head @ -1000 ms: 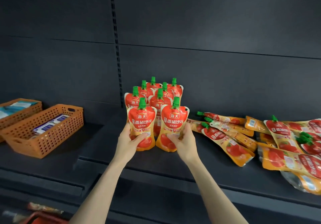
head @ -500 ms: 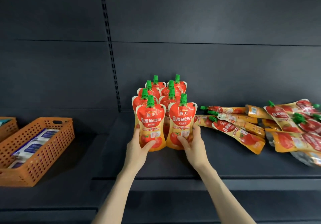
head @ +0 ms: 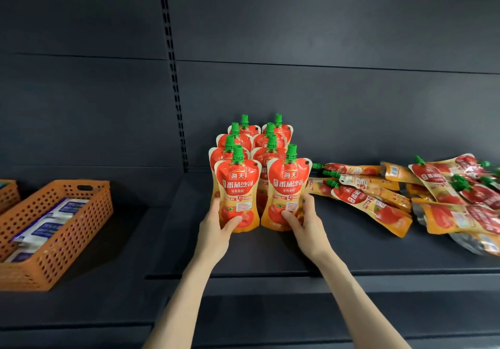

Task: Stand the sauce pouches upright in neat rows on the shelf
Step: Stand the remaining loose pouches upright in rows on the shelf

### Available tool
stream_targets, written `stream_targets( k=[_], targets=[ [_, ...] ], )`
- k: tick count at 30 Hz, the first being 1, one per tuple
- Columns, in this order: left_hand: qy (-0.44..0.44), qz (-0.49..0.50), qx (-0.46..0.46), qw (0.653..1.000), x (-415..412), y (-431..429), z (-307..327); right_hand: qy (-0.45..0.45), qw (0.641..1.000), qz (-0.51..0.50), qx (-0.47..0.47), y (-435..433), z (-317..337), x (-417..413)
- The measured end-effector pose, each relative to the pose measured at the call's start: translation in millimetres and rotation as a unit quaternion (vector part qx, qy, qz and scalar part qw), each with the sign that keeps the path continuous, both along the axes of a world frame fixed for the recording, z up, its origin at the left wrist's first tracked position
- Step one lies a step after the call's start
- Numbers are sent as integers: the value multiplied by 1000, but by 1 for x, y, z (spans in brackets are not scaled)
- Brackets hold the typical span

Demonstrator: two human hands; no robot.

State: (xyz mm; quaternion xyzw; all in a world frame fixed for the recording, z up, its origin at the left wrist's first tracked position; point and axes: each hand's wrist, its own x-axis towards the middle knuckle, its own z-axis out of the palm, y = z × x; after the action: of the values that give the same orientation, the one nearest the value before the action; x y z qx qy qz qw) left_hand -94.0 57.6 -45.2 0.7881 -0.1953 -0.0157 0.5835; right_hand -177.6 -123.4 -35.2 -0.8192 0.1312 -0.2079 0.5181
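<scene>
2 arms reach forward — left hand [head: 216, 229] grips front-left pouch [head: 238, 186], right hand [head: 305, 224] grips front-right pouch [head: 288, 186].

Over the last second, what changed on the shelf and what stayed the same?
Nothing clearly moved except the camera. The left hand still grips the left front pouch, the right hand the right front pouch, both upright before the rear pouches. The lying pile and orange basket stayed put.

Sauce pouches [head: 237, 191]: red upper, orange-yellow lower, green caps [head: 238, 153], tomato print, white characters. Shelf [head: 270, 254] and back panel [head: 324, 24]: dark grey. Basket [head: 54, 240]: orange, perforated; blue-white packets [head: 43, 229].
</scene>
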Motion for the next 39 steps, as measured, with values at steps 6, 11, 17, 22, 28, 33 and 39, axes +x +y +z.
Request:
stream_targets(
  k=[6, 11, 17, 22, 28, 33, 39],
  targets=[
    [-15, 74, 55, 996, -11, -1, -2, 4, 1000, -13, 15, 1, 2, -7],
    [-81, 159, 85, 980, -51, -2, -5, -2, 997, -79, -18, -5, -3, -29],
    [-138, 112, 24, 984, -103, -54, 7, -19, 993, -106, -44, -55, 8, -77],
    [-128, 56, 4, 990, -136, -140, 20, -18, 992, -106, -66, -125, 23, -119],
    [-38, 47, 15, 998, -151, -231, 19, -17, 991, -84, -105, -198, 32, -134],
    [77, 106, -20, 991, -127, -282, 27, 9, 990, -64, -125, -238, 41, -105],
    [94, 176, -41, 979, -90, -320, 18, 85, 980, -14, -179, -268, 43, -48]
  ],
)
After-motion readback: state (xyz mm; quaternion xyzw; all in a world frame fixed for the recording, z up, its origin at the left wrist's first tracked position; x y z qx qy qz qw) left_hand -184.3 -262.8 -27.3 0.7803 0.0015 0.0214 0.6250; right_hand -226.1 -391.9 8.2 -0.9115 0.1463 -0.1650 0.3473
